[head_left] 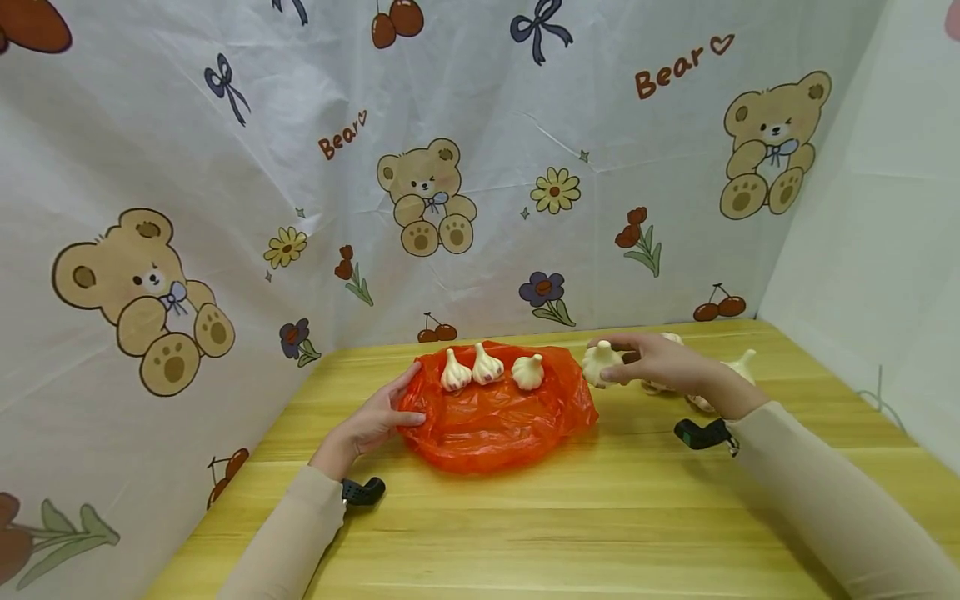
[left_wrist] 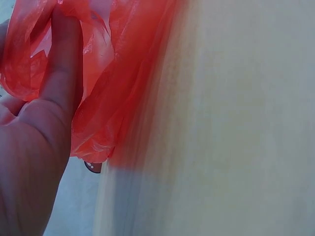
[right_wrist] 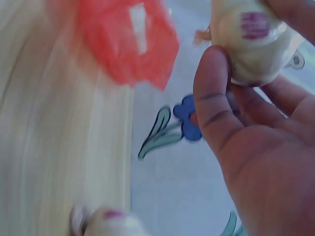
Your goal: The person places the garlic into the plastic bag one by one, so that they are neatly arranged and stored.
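A red plastic bag (head_left: 487, 429) lies spread on the table with its mouth open. Three garlic bulbs sit in its far part: one at the left (head_left: 455, 373), a second beside it (head_left: 487, 367) and a third further right (head_left: 528, 373). My left hand (head_left: 371, 423) holds the bag's left rim, the thumb inside the mouth and the fingers outside, partly hidden by red film. Just past the right edge of the bag, my right hand (head_left: 671, 364) pinches another garlic bulb (head_left: 598, 365), its stem up, between thumb and fingers; purple marks show on that bulb in the right wrist view.
Several more garlic bulbs (head_left: 742, 367) stand on the wooden table (head_left: 480, 533) at the right, partly covered by my right hand and wrist. A bear-patterned cloth (head_left: 480, 108) hangs behind the table, and a white wall (head_left: 862, 275) rises at the right.
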